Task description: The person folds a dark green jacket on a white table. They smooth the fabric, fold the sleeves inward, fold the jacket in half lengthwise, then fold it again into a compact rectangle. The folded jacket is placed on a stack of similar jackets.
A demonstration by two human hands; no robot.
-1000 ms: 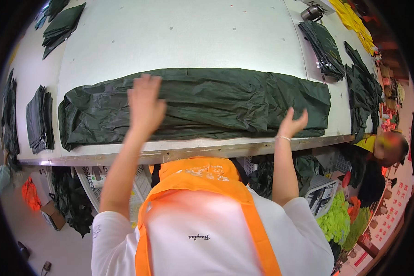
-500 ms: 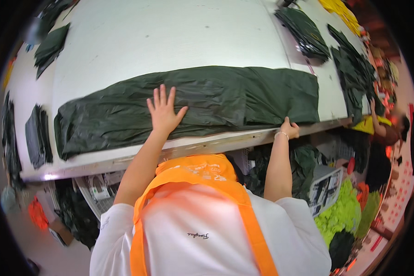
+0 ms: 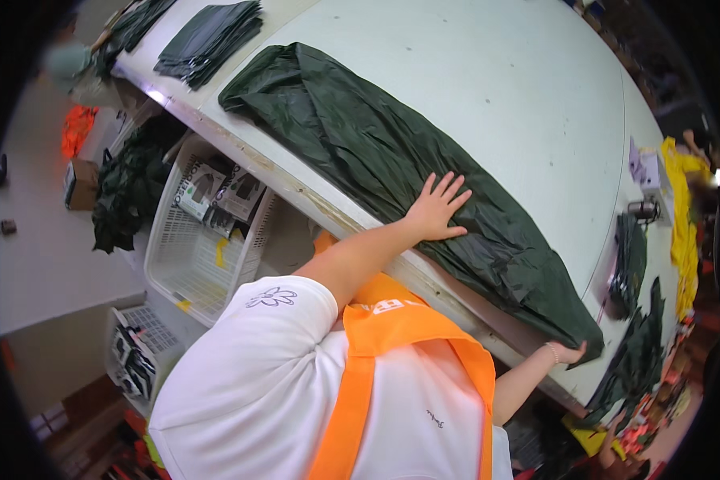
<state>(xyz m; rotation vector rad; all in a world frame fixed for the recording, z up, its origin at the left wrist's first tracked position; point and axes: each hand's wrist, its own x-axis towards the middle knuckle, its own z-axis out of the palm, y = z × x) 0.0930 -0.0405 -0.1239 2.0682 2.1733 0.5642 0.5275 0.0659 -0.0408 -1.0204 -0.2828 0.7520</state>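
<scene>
A long strip of thin, creased, shiny dark green fabric (image 3: 360, 136) lies folded along the near edge of the white table (image 3: 528, 96). My left hand (image 3: 440, 210) rests flat on its middle, fingers spread. At the strip's right end, my right hand (image 3: 570, 352) grips the near corner, with its fingertips partly hidden by the fabric. That end now narrows to a rounded point.
A stack of folded dark green pieces (image 3: 210, 40) sits past the strip's left end. Dark green bundles (image 3: 630, 254) and yellow fabric (image 3: 680, 228) lie on the right. Below the table edge stands a white plastic basket (image 3: 204, 268) holding printed packages. Another person's arm shows at lower right.
My view has turned, so the table edge now runs diagonally. My right hand has moved to the strip's right end, which has drawn narrower. My left hand stays flat on the fabric.
</scene>
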